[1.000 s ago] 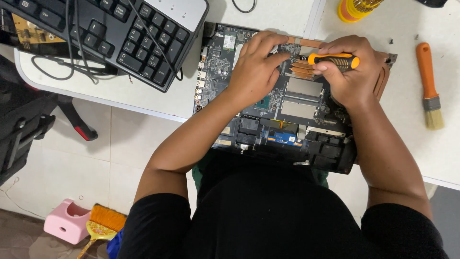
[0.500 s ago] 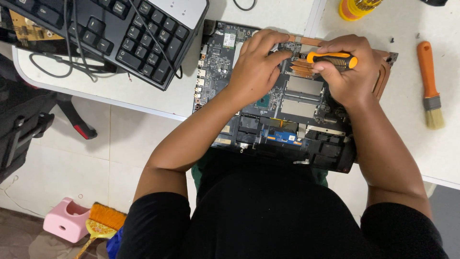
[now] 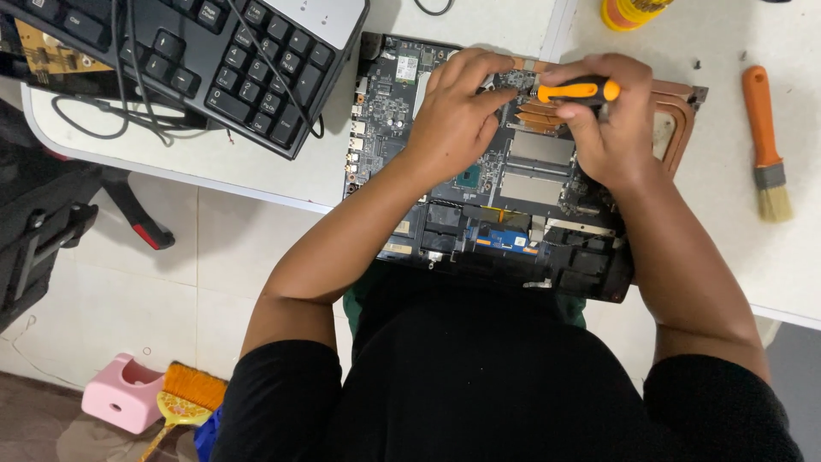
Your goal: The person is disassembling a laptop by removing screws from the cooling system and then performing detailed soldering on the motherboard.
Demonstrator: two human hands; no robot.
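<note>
An opened laptop base with its motherboard (image 3: 513, 205) exposed lies on the white table's front edge, over my lap. My right hand (image 3: 611, 128) is shut on an orange-and-black screwdriver (image 3: 575, 89), held sideways over the copper heat pipes (image 3: 534, 120) near the board's top. My left hand (image 3: 453, 115) rests on the board just left of the tip, fingers curled and pressing by the heat pipes. The screwdriver's tip is hidden between both hands.
A black keyboard (image 3: 214, 60) with cables lies at the upper left. An orange-handled brush (image 3: 765, 141) lies on the table (image 3: 256, 167) at right, a yellow container (image 3: 633, 10) at the top. Below are a tiled floor, a pink stool (image 3: 124, 393) and an orange hand broom (image 3: 188, 398).
Both hands stay in the same place over the heat pipes; only a slight camera shift shows.
</note>
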